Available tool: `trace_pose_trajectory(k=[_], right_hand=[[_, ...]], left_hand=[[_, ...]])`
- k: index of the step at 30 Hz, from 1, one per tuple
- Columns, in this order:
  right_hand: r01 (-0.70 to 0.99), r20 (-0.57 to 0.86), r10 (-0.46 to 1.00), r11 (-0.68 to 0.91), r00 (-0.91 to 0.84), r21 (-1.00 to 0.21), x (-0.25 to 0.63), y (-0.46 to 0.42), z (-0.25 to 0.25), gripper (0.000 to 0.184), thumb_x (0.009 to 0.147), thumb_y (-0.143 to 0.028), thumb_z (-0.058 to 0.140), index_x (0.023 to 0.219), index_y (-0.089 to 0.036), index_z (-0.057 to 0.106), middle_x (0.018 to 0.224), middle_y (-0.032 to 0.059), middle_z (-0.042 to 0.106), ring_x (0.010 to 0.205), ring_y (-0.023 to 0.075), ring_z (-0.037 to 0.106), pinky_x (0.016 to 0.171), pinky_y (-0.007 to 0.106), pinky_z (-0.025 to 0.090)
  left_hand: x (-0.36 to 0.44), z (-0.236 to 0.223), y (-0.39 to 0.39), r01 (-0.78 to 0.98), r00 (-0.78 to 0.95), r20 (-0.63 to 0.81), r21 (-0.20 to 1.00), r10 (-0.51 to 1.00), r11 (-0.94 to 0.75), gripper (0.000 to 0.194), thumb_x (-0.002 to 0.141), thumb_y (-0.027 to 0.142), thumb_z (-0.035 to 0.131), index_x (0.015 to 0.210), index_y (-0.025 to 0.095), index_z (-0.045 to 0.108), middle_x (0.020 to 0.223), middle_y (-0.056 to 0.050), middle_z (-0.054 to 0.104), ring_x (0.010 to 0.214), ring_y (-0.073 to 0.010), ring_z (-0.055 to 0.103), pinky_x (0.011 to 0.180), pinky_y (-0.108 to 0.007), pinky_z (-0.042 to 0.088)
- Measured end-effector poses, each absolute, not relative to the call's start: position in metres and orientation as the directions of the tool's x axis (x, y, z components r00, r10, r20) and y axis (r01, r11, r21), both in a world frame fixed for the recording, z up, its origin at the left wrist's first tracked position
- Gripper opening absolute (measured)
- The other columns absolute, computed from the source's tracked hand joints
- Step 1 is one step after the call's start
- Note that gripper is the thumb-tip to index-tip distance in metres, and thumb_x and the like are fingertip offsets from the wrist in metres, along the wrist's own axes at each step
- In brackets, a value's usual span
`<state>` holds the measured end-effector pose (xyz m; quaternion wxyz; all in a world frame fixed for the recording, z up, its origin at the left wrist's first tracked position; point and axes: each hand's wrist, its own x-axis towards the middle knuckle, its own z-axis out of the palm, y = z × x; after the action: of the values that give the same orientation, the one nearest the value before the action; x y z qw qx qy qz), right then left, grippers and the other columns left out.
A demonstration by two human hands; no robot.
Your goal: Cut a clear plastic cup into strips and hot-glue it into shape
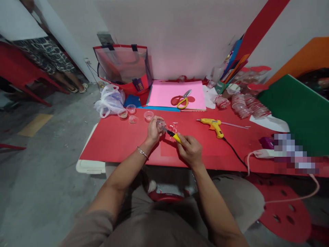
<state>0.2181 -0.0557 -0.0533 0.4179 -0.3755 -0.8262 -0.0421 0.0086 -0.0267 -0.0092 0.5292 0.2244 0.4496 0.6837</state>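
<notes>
Near the centre of the frame, the left hand (153,131) is gripping a small clear plastic cup (160,126), which is sitting at the fingertips, just above the red tabletop (123,144). The right hand (190,149) is closing around the yellow handle of a cutter (177,138), whose black front end is pointing up and left toward the cup.

The left fingers are covering part of the cup's wall, and the blade's tip is blurring into the clear plastic, so I cannot tell whether it is touching or piercing it. A pixelated patch is masking something at the right edge; the frame is cutting off another person (46,51) at upper left.

The cup is looking see-through and rounded, with a faint pinkish tint. Pale scraps (174,128) are lying just beside it, and 4 similar clear containers (148,116) are standing to its left.
</notes>
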Motion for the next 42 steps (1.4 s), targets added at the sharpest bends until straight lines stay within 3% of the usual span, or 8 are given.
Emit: trace_pose_trajectory(k=[5,16,22,28,34,42], right_hand=[[0.651,0.718,0.589,0.716,-0.370,-0.251,0.218,-0.056,-0.056,0.045,0.097,-0.023,0.067,0.141,-0.027,0.069,0.098,0.0061,0.074,0.086,0.0172,0.065,0.075,0.028,0.047],[0.655,0.702,0.622,0.696,-0.346,-0.293,0.215,-0.054,-0.055,0.042,0.100,-0.023,0.065,0.141,-0.026,0.068,0.095,0.0059,0.073,0.084,0.0178,0.064,0.074,0.028,0.048],[0.710,0.760,0.630,0.608,-0.159,-0.355,0.223,-0.048,-0.054,0.042,0.100,-0.023,0.065,0.142,-0.023,0.068,0.088,0.0056,0.071,0.077,0.0168,0.063,0.071,0.028,0.047],[0.647,0.745,0.581,0.713,-0.329,-0.270,0.216,-0.056,-0.051,0.043,0.097,-0.022,0.068,0.140,-0.027,0.069,0.096,0.0055,0.075,0.083,0.0162,0.065,0.075,0.027,0.048],[0.658,0.730,0.590,0.706,-0.344,-0.261,0.215,-0.056,-0.050,0.041,0.098,-0.023,0.068,0.139,-0.026,0.070,0.094,0.0057,0.074,0.082,0.0166,0.064,0.073,0.027,0.046],[0.647,0.701,0.615,0.707,-0.362,-0.286,0.215,-0.056,-0.054,0.040,0.100,-0.025,0.065,0.140,-0.024,0.069,0.097,0.0069,0.073,0.086,0.0175,0.064,0.075,0.028,0.047]], left_hand=[[0.008,-0.011,-0.026,-0.525,-0.342,-0.179,0.850,0.923,-0.030,0.048,0.096,0.066,0.059,0.087,0.019,0.062,0.066,-0.002,0.066,0.039,-0.0085,0.050,0.035,-0.019,0.023],[0.007,-0.017,-0.024,-0.522,-0.339,-0.138,0.851,0.931,-0.064,0.046,0.096,0.061,0.056,0.076,0.020,0.053,0.057,0.001,0.061,0.031,-0.0064,0.039,0.032,-0.020,0.020],[0.005,-0.018,-0.025,-0.547,-0.362,-0.070,0.824,0.929,-0.151,0.043,0.095,0.059,0.060,0.078,0.020,0.052,0.061,0.001,0.062,0.033,-0.0069,0.043,0.034,-0.019,0.023],[0.010,-0.014,-0.024,-0.565,-0.330,-0.148,0.822,0.932,-0.070,0.044,0.097,0.059,0.058,0.080,0.019,0.056,0.061,0.001,0.061,0.033,-0.0064,0.042,0.033,-0.019,0.019],[0.011,-0.012,-0.025,-0.520,-0.335,-0.105,0.849,0.936,-0.091,0.044,0.097,0.060,0.056,0.081,0.019,0.058,0.064,-0.001,0.064,0.034,-0.0066,0.042,0.033,-0.019,0.020],[0.012,-0.007,-0.027,-0.527,-0.350,-0.210,0.850,0.913,-0.006,0.038,0.097,0.055,0.055,0.085,0.019,0.060,0.067,-0.002,0.065,0.038,-0.0074,0.047,0.036,-0.018,0.022]])
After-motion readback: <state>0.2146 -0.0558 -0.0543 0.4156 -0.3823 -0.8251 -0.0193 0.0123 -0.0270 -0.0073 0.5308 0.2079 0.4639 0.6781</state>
